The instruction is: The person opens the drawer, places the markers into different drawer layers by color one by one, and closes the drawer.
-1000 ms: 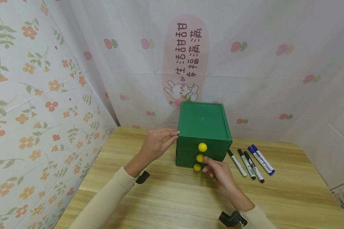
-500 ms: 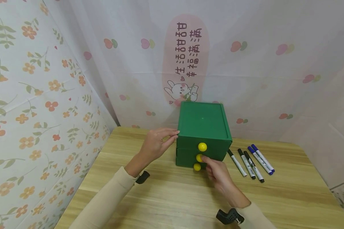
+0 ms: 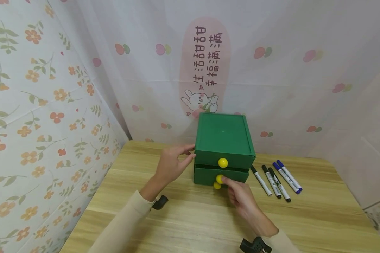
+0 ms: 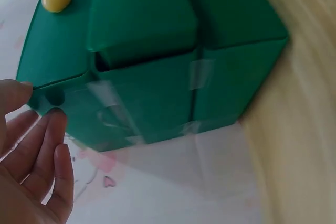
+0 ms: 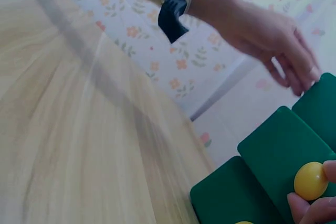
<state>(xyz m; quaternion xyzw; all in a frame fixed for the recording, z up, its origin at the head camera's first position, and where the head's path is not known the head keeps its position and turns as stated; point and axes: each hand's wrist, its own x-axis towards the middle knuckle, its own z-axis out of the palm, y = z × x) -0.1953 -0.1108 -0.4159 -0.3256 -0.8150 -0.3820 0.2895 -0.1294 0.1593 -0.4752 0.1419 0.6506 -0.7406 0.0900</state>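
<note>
A small green drawer cabinet [image 3: 223,135] with three drawers stands on the table, a round yellow knob on each drawer. My right hand [image 3: 243,198] pinches the middle knob [image 5: 310,181] between thumb and fingers. The middle drawer [image 4: 144,22] juts out a little past the top and bottom drawers. My left hand [image 3: 171,164] is at the cabinet's upper left front edge, its fingers fairly straight. In the left wrist view the thumb is at that edge and the fingers lie along the side; firm contact is hard to judge.
Several markers [image 3: 277,182] with black or blue caps lie on the wooden table [image 3: 190,225] right of the cabinet. A patterned white curtain [image 3: 139,70] hangs close behind it, and a floral one [image 3: 44,116] borders the left side.
My right hand has taken hold of the middle knob and pulled it toward me, so the middle drawer has slid out a little. The left hand has shifted slightly down along the cabinet's edge.
</note>
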